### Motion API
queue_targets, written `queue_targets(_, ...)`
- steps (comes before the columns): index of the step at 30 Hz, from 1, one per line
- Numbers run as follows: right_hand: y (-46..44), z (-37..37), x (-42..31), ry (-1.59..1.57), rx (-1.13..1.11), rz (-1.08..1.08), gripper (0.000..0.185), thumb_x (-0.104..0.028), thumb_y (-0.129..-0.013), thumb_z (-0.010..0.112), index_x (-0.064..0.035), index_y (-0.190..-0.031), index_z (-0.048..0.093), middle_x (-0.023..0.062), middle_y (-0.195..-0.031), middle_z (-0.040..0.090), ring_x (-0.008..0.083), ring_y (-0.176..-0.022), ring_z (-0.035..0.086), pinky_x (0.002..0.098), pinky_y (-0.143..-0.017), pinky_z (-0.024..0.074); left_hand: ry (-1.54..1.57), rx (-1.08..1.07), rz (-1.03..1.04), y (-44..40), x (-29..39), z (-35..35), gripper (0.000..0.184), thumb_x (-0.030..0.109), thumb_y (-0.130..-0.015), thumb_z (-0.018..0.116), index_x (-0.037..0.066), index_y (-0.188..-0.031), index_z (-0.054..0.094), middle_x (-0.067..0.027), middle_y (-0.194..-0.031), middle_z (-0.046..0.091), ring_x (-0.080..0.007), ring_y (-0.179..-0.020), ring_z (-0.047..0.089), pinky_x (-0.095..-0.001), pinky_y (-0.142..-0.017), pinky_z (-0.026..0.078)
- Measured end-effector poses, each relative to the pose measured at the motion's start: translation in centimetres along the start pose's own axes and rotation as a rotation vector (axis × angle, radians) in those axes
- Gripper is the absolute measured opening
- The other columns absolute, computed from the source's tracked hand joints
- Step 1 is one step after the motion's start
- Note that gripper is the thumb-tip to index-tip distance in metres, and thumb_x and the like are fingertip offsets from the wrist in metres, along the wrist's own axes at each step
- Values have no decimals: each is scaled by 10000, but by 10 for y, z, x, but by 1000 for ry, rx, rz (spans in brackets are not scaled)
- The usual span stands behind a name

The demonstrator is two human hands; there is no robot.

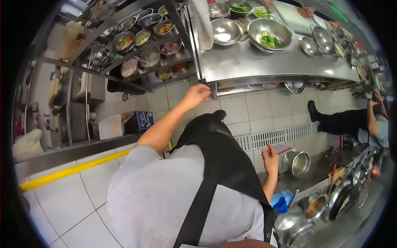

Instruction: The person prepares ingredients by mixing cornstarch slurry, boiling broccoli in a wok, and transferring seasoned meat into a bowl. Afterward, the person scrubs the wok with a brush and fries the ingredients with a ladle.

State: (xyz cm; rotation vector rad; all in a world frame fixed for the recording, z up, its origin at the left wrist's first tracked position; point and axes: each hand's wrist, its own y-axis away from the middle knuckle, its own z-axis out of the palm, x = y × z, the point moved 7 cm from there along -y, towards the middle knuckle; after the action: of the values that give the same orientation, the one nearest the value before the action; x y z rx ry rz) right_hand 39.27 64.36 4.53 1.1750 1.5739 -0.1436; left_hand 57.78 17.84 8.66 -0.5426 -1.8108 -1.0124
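Observation:
My left hand is held out in front of me, close to the near left corner of the steel worktable. Its fingers are loosely bent and no object shows in them. Low at my right side is my right hand, fingers partly curled and apart, also holding nothing visible. A steel pot stands just beyond it, near the floor drain grate. On the worktable, a large steel bowl holds cut green vegetables, beside an empty-looking steel bowl.
A rack to the left carries several bowls of chopped food. A cardboard box sits beneath it. At the right another person stands by a counter with pans and a perforated ladle. A white towel hangs by the worktable.

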Motion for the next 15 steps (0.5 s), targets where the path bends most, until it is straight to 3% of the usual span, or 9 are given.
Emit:
queue_targets(2, 0, 20, -13, -84, -4, -17, 512, -112, -975, 700, 28, -1443, 546, 39, -975, 683, 104, -828, 631, 248, -741, 527, 162, 177, 131, 6, -17, -52, 255, 144, -982, 666, 4, -1196, 654, -86, -1004, 739, -156, -781, 716, -285, -674, 560)
queue_targets(6, 7, 77, -68, -212, -137, -51, 514, -121, -989, 698, 40, -1447, 528, 68, -1001, 694, 121, -834, 645, 281, -779, 564, 247, 357, 119, 11, -7, -130, 236, 125, -982, 662, -1, -1181, 654, -81, -1008, 741, -146, -763, 705, -274, -657, 552)
queue_targets(9, 0, 114, -110, -196, -148, -44, 503, -94, -995, 672, 43, -1453, 517, 97, -994, 714, 129, -818, 648, 276, -772, 555, 342, 539, 255, 15, -3, -210, 206, 118, -987, 664, 2, -1157, 654, -78, -1001, 736, -143, -752, 701, -262, -637, 548)
queue_targets(14, -36, 204, -223, -176, -160, -87, 473, -73, -984, 669, 30, -1432, 559, 45, -957, 680, 112, -837, 628, 257, -769, 530, 362, 923, 432, 8, -43, -420, 165, 129, -990, 682, 29, -1115, 641, -83, -947, 698, -143, -760, 702, -266, -605, 541)
queue_targets(15, -38, 230, -259, -105, -190, -139, 469, -82, -992, 662, 30, -1435, 555, 54, -950, 687, 113, -814, 623, 260, -776, 529, 447, 1096, 453, 14, -38, -456, 225, 193, -953, 730, 24, -1074, 643, -85, -903, 704, -155, -743, 703, -271, -612, 541)
